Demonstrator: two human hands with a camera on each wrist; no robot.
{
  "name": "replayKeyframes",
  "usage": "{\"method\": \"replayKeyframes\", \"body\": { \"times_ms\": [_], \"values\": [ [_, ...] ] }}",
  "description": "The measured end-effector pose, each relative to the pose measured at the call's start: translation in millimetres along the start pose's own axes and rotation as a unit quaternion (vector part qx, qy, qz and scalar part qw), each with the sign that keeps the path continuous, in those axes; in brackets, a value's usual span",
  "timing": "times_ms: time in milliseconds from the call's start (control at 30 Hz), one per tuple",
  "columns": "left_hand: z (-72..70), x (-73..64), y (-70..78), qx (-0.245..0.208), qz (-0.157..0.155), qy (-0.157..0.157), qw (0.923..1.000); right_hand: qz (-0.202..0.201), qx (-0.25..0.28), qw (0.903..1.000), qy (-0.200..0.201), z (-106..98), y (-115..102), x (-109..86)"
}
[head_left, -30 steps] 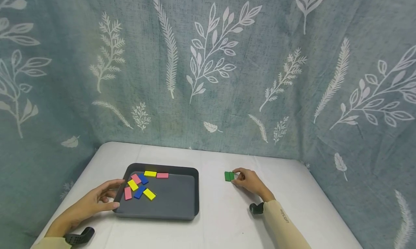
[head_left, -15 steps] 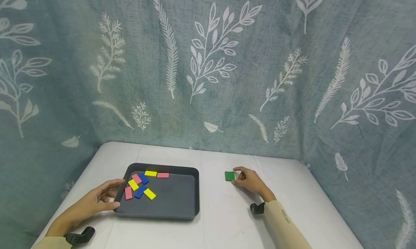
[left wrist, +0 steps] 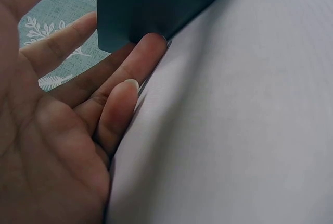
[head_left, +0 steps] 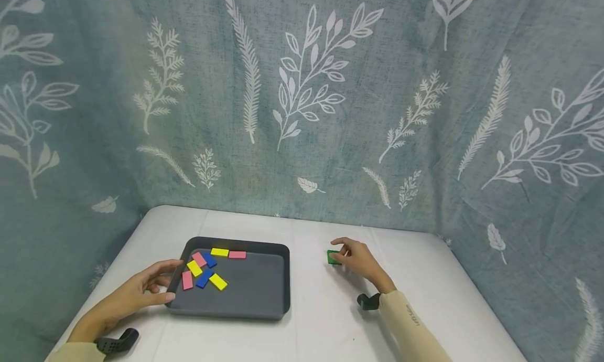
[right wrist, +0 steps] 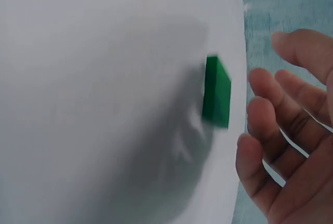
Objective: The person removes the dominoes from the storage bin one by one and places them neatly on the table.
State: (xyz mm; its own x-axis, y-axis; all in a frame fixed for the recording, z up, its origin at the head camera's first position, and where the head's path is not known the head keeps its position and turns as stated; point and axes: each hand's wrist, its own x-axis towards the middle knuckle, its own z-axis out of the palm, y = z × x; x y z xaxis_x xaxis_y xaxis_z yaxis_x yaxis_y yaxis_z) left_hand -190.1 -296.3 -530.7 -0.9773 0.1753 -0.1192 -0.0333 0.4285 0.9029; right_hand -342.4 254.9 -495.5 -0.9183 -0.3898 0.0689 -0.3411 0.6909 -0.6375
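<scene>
On the left of the head view, my left hand (head_left: 137, 294) rests against the left side of a dark grey tray (head_left: 255, 294). Its fingers touch the tray's outer wall (left wrist: 151, 10) in the left wrist view, loosely bent and not wrapped round it. To the right of the tray, my right hand (head_left: 360, 259) hovers by the green blocks (head_left: 333, 257) on the white table, partly covering them. The right wrist view shows the relaxed fingers (right wrist: 263, 114) apart from the green blocks (right wrist: 217, 94), holding nothing.
Flat yellow (head_left: 218, 281), pink (head_left: 187, 280) and blue (head_left: 204, 278) blocks lie scattered in the tray's left half. A white cloth (head_left: 321, 320) covers the table. A leaf-patterned curtain (head_left: 212, 115) hangs behind and at the sides.
The two green blocks, side by side with a thin gap a second ago, closed together. My right hand then shifted slightly left over them. My left hand stayed by the tray.
</scene>
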Motion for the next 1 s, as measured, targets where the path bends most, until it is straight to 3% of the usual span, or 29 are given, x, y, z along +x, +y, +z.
{"method": "replayKeyframes", "body": {
  "times_ms": [533, 1000],
  "values": [
    [2.7, 0.5, -2.8, -0.009, 0.007, -0.008, 0.9999, -0.074, -0.017, 0.9970, 0.014, 25.7, -60.5, 17.2],
    [-0.8, -0.7, -4.2, -0.006, 0.020, -0.006, 0.9998, -0.132, -0.003, 0.9912, -0.002, 48.6, -108.3, 36.5]
  ]
}}
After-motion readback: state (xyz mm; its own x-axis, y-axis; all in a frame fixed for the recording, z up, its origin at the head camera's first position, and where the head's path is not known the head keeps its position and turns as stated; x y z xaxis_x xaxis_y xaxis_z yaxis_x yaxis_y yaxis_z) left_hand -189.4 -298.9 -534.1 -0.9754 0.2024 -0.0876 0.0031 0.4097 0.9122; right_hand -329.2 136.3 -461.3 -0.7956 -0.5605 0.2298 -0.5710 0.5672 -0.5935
